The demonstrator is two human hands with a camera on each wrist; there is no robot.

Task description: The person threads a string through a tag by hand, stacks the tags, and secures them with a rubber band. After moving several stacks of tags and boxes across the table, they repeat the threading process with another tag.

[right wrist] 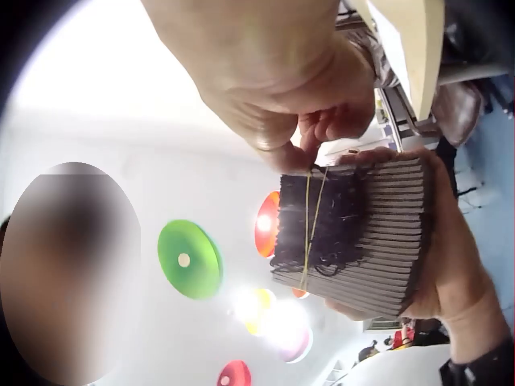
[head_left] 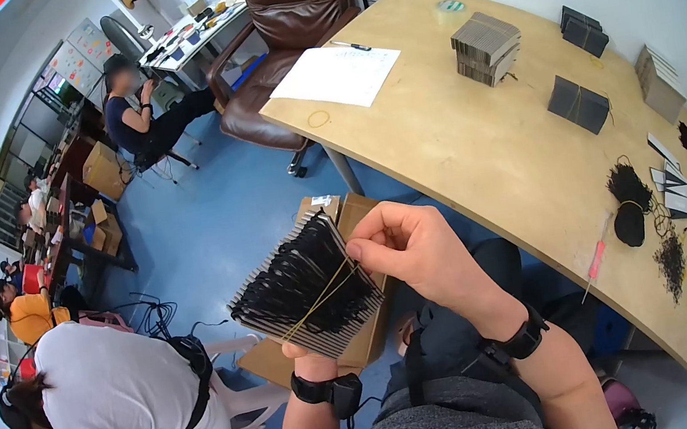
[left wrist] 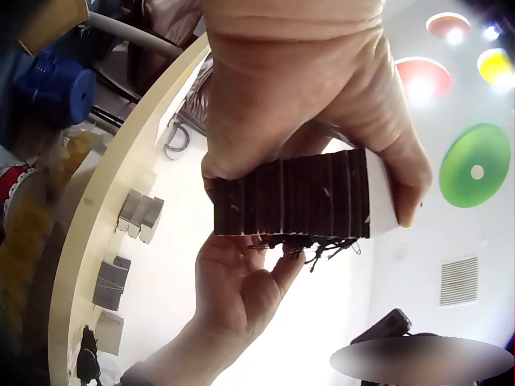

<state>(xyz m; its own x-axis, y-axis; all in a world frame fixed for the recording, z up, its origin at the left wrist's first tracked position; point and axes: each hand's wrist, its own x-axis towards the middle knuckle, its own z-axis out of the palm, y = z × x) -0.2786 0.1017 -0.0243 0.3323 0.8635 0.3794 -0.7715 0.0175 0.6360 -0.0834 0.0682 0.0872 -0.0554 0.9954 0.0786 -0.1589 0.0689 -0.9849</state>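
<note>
My left hand grips a thick stack of grey cards from below, thumb and fingers on opposite sides. Black cords lie in a dense bunch across the card edges on the upper face. A yellow rubber band runs over the cords in two strands and round the stack. At one edge of the stack, my right hand pinches the band between thumb and forefinger, its other fingers curled. In the right wrist view, those fingertips sit where the band meets the edge.
On the wooden table to the right stand card stacks, banded dark bundles, black cord bundles and a pink-handled tool. An open cardboard box is below my hands. A person in white bends close by at left.
</note>
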